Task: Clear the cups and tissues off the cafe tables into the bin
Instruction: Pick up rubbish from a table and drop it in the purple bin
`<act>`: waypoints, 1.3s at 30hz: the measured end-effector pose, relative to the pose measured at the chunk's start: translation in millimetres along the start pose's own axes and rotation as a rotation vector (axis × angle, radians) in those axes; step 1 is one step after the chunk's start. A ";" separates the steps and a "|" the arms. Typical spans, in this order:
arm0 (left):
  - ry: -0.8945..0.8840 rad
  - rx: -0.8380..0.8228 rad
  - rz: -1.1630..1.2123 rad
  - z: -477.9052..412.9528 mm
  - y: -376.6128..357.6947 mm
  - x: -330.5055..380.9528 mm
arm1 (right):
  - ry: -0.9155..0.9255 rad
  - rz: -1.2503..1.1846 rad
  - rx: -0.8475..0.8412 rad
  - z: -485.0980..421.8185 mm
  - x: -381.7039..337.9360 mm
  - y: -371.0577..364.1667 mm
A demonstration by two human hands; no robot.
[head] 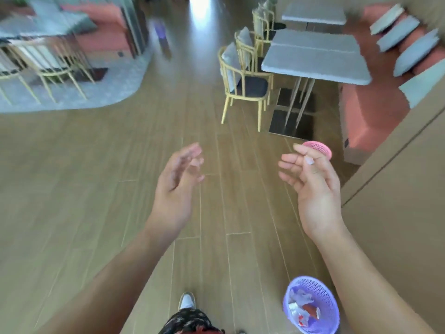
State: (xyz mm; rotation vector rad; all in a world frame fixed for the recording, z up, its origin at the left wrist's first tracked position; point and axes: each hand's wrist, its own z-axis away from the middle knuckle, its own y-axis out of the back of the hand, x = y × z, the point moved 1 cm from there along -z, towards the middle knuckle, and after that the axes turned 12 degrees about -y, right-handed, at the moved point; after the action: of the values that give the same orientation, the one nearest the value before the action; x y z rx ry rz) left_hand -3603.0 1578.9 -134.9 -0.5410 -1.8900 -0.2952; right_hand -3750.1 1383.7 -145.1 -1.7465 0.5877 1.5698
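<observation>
Fingers of right hand half hide pink basket, perhaps mesh.

Brown wood-plank floor lies open ahead and leftward. A tan panelled wall closes the right side, a lilac plastic mesh bin standing near its foot. Farther on, yellow wooden chairs and grey stone-topped tables block the right.

Pink basket mid-right mostly hidden behind right grip; purple bin contents, lower right, too blurry to ID.
</observation>
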 end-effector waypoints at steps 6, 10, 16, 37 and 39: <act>-0.012 0.307 -0.140 10.6 119.6 18.5 | -0.036 -0.013 -0.331 -19.1 17.5 -135.4; -0.013 0.484 -0.218 22.5 201.6 32.4 | -0.084 -0.033 -0.518 -18.7 36.8 -233.1; -0.067 0.708 -0.297 39.1 338.5 54.9 | -0.136 -0.040 -0.730 15.8 61.4 -396.1; -0.076 1.060 -0.504 3.6 710.4 72.3 | -0.222 -0.075 -1.112 79.9 150.1 -841.7; -0.070 1.060 -0.508 -21.7 736.9 58.3 | -0.225 -0.070 -1.125 63.3 161.4 -876.5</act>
State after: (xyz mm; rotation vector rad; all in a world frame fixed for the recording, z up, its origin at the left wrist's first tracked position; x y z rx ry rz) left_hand -3234.9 2219.9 -110.0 0.6495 -1.9194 0.4130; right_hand -3121.9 2018.9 -128.4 -2.2171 -0.6109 2.1949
